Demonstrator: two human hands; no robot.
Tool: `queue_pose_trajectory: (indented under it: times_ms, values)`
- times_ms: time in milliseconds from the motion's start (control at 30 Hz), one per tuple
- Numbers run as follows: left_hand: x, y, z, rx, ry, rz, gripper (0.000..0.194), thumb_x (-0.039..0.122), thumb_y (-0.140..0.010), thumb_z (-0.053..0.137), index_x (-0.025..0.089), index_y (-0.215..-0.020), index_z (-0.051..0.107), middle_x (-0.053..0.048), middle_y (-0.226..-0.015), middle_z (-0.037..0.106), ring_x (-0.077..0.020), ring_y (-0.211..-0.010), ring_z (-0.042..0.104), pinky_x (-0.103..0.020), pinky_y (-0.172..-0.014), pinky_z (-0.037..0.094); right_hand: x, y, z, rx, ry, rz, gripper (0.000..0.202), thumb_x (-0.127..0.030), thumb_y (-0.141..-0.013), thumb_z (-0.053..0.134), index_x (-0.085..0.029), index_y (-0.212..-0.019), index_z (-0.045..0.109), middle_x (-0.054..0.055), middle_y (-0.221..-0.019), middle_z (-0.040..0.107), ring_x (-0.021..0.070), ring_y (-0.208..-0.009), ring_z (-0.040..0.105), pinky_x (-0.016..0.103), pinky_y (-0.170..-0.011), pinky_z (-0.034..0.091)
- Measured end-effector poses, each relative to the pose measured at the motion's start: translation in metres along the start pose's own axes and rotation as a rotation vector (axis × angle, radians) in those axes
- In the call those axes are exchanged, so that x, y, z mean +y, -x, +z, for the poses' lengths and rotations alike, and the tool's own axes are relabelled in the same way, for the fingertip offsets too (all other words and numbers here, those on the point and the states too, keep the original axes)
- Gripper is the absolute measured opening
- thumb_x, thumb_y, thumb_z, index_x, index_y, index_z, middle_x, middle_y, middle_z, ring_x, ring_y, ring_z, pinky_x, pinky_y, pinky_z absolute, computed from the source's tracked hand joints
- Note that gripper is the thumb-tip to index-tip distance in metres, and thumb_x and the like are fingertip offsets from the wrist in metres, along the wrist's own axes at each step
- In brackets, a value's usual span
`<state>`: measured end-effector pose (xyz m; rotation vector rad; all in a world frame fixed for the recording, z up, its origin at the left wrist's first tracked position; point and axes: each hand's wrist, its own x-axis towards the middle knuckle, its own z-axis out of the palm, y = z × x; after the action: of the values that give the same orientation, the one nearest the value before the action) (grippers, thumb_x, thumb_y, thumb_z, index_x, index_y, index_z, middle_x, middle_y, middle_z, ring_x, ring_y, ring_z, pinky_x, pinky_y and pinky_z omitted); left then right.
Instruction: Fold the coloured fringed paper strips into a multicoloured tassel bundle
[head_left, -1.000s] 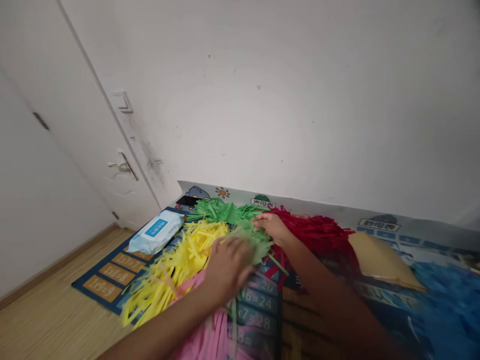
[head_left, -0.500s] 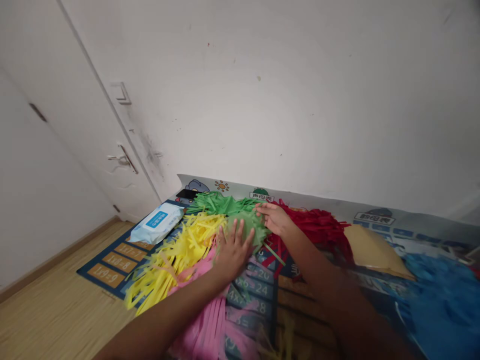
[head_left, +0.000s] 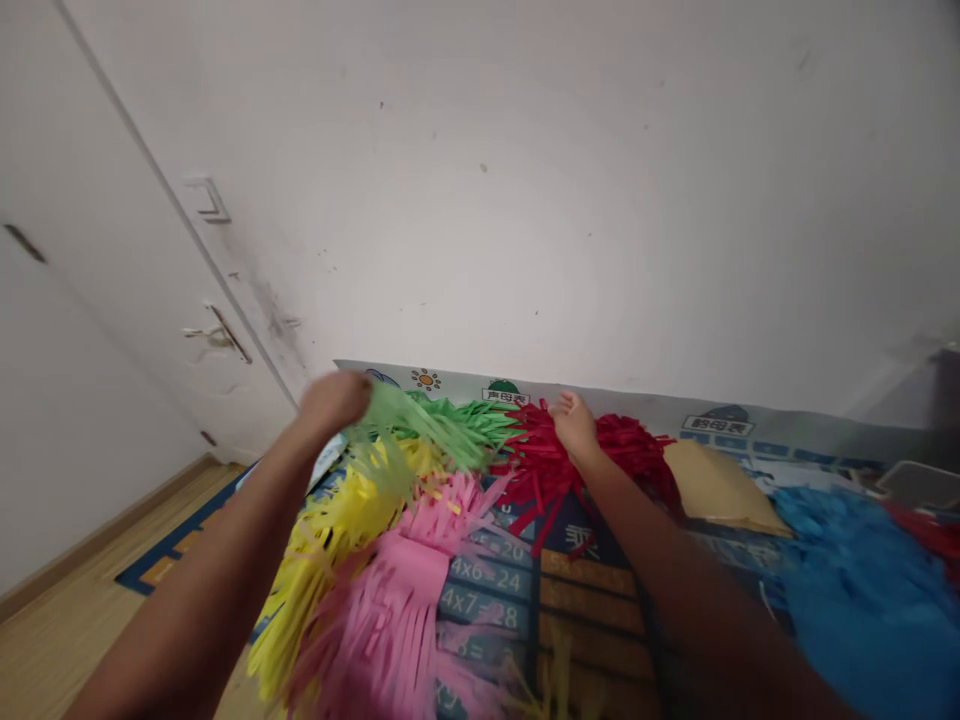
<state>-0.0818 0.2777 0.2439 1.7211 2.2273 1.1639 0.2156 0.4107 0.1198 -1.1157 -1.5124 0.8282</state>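
My left hand (head_left: 336,402) is closed on a light green fringed tissue paper (head_left: 420,425), lifted and smeared by motion. Below it spread a yellow fringed paper (head_left: 337,520) and a pink fringed paper (head_left: 405,570). Farther back, a brighter green fringed paper (head_left: 491,415) lies against the wall side. My right hand (head_left: 575,425) is over the red fringed paper (head_left: 626,445), its fingers curled together; whatever they may hold cannot be made out.
Under the papers is a blue printed mat (head_left: 487,580) with times tables. To the right lie a tan envelope-like packet (head_left: 724,487) and a large blue fringed paper (head_left: 862,590). A pale wipes packet (head_left: 328,460) is partly hidden behind my left arm. A white wall (head_left: 525,250) rises behind.
My left hand went from lying spread on the light green paper to gripping it and pulling it up leftward. The right hand moved off the green onto the red, its fingers now curled.
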Motion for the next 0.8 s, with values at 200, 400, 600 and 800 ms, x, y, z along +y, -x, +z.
queue_pose_trajectory:
  times_ms: [200,400,600,800]
  values:
    - [0.073,0.020,0.016,0.009,-0.401,0.251,0.013,0.005,-0.067,0.060,0.014,-0.058,0.061,-0.015,-0.074,0.070,-0.0391,-0.101,0.062,-0.056,-0.110,0.017,-0.052,0.100,0.033,-0.220,-0.257,-0.039,0.039,-0.051,-0.087,0.051,-0.020,-0.101,0.070,0.008,-0.099,0.072,0.0239,-0.095,0.066,0.037,-0.086,0.051]
    - [0.079,0.114,0.092,-0.155,-0.516,0.508,0.043,0.009,-0.079,0.049,0.012,-0.118,0.064,-0.020,-0.120,0.067,-0.0339,-0.116,0.059,-0.048,-0.105,0.035,-0.066,0.166,0.032,-0.535,-0.965,0.238,0.061,-0.069,-0.086,0.040,-0.031,-0.132,0.052,0.007,-0.129,0.060,0.0273,-0.120,0.055,0.046,-0.096,0.047]
    - [0.049,0.149,0.142,-0.230,-0.615,0.499,0.051,0.002,-0.081,0.041,0.006,-0.128,0.058,-0.023,-0.132,0.057,-0.0313,-0.123,0.056,-0.047,-0.103,0.042,-0.029,0.161,-0.019,0.003,-1.018,0.422,0.068,-0.068,-0.084,0.036,-0.035,-0.143,0.035,0.007,-0.146,0.045,0.0262,-0.129,0.048,0.051,-0.104,0.040]
    - [0.046,0.201,0.195,-0.408,-0.562,0.615,0.052,-0.001,-0.077,0.043,0.008,-0.125,0.061,-0.017,-0.133,0.057,-0.0261,-0.125,0.054,-0.040,-0.105,0.044,0.017,0.198,-0.113,0.460,-0.197,0.202,0.079,-0.052,-0.081,0.061,-0.025,-0.148,0.030,0.010,-0.148,0.040,0.0298,-0.136,0.037,0.049,-0.110,0.031]
